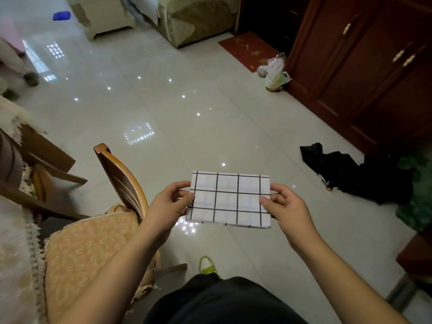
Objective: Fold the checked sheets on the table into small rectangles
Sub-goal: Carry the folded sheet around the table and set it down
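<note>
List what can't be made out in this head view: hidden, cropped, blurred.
- Table: cut off by the left edge; only a lace-edged cloth shows, so any remaining sheets are unseen.
- Checked sheet: layer count unclear; only stacked edges show along the bottom.
- Left hand and right hand: fingers behind the sheet are hidden by it.
- Plastic bags: contents too small to tell.
- Blue object: blurred, unidentifiable.
</note>
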